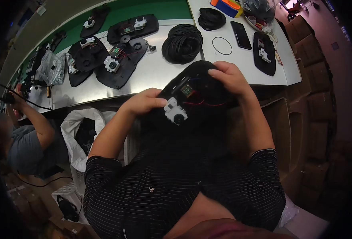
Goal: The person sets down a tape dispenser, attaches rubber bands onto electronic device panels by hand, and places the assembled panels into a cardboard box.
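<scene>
Tilted in front of my chest is a black panel [203,81], held by its edges in both hands. It carries a white plastic module [176,111] with a round dark centre, a small green circuit board [187,90] and red wires. My left hand [148,102] grips the left edge, with the thumb beside the white module. On the upper right edge, my right hand [228,76] is closed with its thumb on top. The fingers behind the panel are hidden.
Similar black panels [122,75] lie on the metal table [144,85]. Coiled black cord [182,44], a thin ring [222,46], a phone [241,35] and another panel [264,53] are further right. A co-worker's arm [38,123] is at left, near a white sack [74,131]. Cardboard boxes [319,107] stand right.
</scene>
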